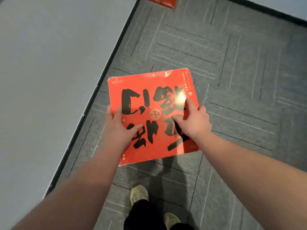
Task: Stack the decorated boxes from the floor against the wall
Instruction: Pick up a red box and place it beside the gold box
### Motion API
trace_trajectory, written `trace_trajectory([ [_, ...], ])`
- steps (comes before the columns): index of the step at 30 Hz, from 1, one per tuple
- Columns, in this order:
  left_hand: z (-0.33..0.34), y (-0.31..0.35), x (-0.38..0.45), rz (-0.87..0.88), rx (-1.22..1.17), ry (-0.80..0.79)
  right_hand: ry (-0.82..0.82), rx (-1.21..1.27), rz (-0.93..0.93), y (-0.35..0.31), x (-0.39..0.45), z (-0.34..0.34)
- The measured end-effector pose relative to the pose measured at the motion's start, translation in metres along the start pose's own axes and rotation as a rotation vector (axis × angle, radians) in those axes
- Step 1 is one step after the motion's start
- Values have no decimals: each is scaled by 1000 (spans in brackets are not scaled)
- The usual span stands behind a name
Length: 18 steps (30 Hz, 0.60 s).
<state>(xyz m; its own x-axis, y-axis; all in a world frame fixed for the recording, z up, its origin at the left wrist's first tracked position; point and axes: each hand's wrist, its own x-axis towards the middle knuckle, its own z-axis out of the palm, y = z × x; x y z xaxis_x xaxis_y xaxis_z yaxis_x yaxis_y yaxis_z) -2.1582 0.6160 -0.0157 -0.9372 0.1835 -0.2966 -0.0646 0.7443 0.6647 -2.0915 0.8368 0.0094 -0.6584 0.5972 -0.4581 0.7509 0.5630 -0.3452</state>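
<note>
Because the box [153, 117] hangs in the air between two hands, above the carpet and just right of the wall, its main risk is a slip. The left hand [118, 128] clasps the near-left edge, thumb lying across the lid and fingers curled out of sight beneath. The right hand [193, 120] holds the right edge, with at least two fingers spread on top and the rest wrapped over the side. Neither hold looks deep. The lid is glossy, with a bright glare patch near the right fingertip, so I judge it slick; a thumb could skate across it and the box tip toward the far side. How heavy it is I cannot tell, and that decides how much the shallow hold matters.

The box is flat and square, red card with bold black brush characters, a small gold seal at the centre and fine gold print along the edges. Its corners are rounded and scuffed pale, and the far edge shows a small tear or dent, so the card is probably soft enough to crush if set down on a corner.

A second red box [158, 2] lies on the floor at the far end, close to the wall [49, 63], only partly in view. If that is the stack, a skewed landing could leave an overhang.

The carpet [232, 63] is grey, ribbed tile laid in alternating directions. A dark skirting strip [99, 83] runs along the smooth pale wall. The shoes [138, 194] stand near, under the box, where a drop would land.
</note>
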Motion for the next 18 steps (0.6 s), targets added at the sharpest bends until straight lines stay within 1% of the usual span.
trace_trajectory([
  [3, 7, 32, 45, 86, 38, -52, 62, 41, 66, 1, 30, -20],
  [6, 19, 67, 84, 121, 80, -95, 87, 87, 128, 5, 62, -37],
  [11, 47, 124, 151, 167, 131, -146, 84, 137, 237, 19, 133, -61],
  [14, 65, 159, 192, 182, 135, -172, 73, 198, 262, 23, 180, -80],
  [18, 91, 214, 250, 207, 162, -215, 89, 215, 292, 28, 238, -119],
])
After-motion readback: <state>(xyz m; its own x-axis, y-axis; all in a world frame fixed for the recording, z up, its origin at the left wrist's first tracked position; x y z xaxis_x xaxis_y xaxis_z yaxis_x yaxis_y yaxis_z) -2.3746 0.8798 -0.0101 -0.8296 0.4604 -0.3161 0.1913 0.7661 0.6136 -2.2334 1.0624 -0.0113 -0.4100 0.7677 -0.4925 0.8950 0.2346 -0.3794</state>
